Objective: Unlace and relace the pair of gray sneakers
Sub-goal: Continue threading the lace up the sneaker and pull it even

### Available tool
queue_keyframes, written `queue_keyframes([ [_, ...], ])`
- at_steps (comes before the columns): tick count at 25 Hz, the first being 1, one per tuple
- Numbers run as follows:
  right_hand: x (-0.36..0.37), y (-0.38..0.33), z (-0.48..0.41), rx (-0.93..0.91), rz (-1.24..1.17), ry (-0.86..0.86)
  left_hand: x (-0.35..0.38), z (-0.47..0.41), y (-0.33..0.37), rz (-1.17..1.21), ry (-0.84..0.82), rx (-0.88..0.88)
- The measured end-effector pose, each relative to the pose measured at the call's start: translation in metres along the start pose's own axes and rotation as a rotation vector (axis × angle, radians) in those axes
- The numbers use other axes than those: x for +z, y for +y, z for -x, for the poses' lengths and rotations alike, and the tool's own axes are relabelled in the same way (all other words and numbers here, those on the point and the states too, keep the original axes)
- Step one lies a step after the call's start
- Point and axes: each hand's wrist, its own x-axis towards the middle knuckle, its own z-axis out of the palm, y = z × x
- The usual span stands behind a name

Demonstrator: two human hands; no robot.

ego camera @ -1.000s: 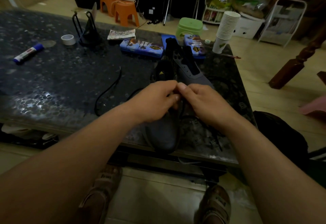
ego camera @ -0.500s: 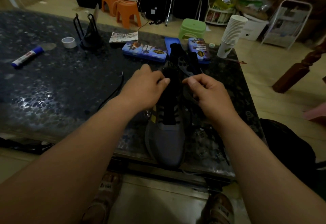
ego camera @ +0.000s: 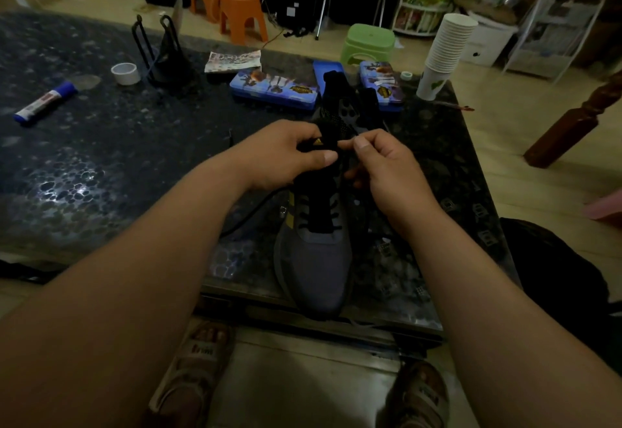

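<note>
The person is working on the near sneaker (ego camera: 313, 259), which is lying on the desk (ego camera: 101, 158) directly beneath both hands, its toe pointing back toward the person. The left hand (ego camera: 286, 158) is gripping the black tongue (ego camera: 319, 139), thumb pressing across it just below the small logo. Just to its right, nearly touching, the right hand (ego camera: 387, 168) is pinching thumb against forefinger on what looks to be an end of the lace (ego camera: 319, 215), though the dim light is making that thin strand hard to confirm. Below the hands the lace is crossing through the lower eyelets, so the step in hand is probably work on the upper eyelets; whether it is going in or coming out cannot be told. The second sneaker (ego camera: 346, 104) is standing just beyond the hands, partly hidden. A black cord (ego camera: 249, 215) is trailing under the left wrist. The next move is likely calling for steadying the tongue while the right hand is guiding the lace tip through an eyelet near the collar.
</note>
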Motion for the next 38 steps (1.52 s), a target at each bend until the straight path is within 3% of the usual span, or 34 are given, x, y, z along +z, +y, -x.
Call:
queue_keyframes([
  [5,-0.002,-0.002,0.007,-0.042,0.060,0.022,0.009,-0.004,-0.010,0.452,-0.001,-0.010],
  [9,-0.013,-0.002,0.017,-0.172,0.044,0.164,0.010,-0.009,-0.014,0.420,-0.031,-0.042],
  [15,-0.010,0.008,0.039,-0.181,0.204,0.015,0.011,-0.015,-0.014,0.375,-0.028,-0.035],
  [22,-0.010,0.014,0.042,-0.296,0.461,0.011,0.016,-0.016,-0.009,0.370,-0.038,-0.025],
  [29,-0.009,0.015,0.041,-0.391,0.493,-0.065,0.017,-0.016,-0.009,0.379,-0.030,-0.054],
  [34,-0.010,0.016,0.037,-0.353,0.533,0.026,0.015,-0.015,-0.008,0.364,-0.036,-0.052],
  [38,-0.010,0.015,0.039,-0.374,0.548,-0.021,0.016,-0.017,-0.010,0.365,-0.041,-0.051],
])
